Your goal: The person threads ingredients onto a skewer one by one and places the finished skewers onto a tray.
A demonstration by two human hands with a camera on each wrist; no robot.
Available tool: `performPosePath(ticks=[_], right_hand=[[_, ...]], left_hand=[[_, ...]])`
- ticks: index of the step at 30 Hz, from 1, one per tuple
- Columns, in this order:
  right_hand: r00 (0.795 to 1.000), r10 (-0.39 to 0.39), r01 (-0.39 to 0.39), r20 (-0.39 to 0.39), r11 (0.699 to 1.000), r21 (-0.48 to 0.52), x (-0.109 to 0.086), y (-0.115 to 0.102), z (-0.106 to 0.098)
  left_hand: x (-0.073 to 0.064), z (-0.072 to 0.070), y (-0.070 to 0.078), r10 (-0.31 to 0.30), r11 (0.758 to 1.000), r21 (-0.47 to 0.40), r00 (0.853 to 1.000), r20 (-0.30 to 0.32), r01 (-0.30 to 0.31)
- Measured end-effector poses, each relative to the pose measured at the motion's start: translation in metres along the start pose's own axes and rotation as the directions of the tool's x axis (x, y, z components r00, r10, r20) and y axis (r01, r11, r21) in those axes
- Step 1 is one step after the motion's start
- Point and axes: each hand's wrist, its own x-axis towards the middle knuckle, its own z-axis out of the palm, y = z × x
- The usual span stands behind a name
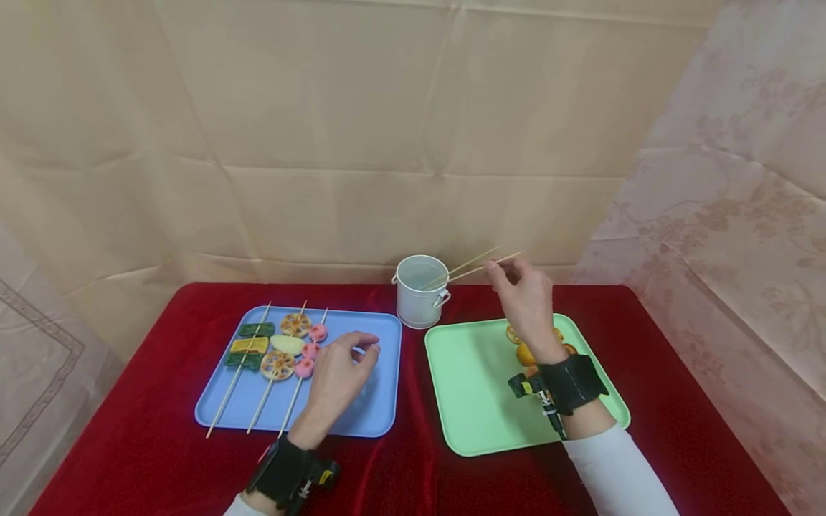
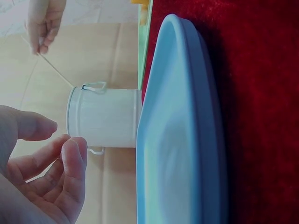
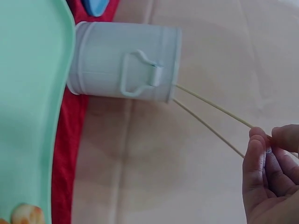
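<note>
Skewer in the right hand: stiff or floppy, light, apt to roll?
Probably stiff: the skewer runs straight between the right hand and white bucket. Likely light, being so thin. Might roll if set down, as its shaft seems round.

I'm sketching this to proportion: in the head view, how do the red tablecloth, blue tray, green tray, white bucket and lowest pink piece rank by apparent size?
Largest to smallest:
1. Red tablecloth
2. Blue tray and green tray: too alike to rank
3. White bucket
4. Lowest pink piece
</note>
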Motion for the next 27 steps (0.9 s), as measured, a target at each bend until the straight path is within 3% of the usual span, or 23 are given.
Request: performPosePath(ticks=[7,13,27], right_hand=[[0.994,-0.051,0.059,-0.101,0.995,0.080,-0.008,-0.005,-0.021],[0.988,-0.030,0.049,-0.151,0.991,0.124,-0.016,-0.015,-0.032],[0.991,-0.073,0.082,-0.113,0.993,0.081,-0.012,-0.002,-0.006]], left_hand=[[0.000,0.000,-0.001,0.000,1.000,0.003,1.000,-0.012,0.000],[0.000,0.001,-0.002,0.010,1.000,0.004,1.000,-0.016,-0.010],[-0.003,-0.002,-0.003,-0.004,1.000,-0.008,1.000,-0.005,0.003]])
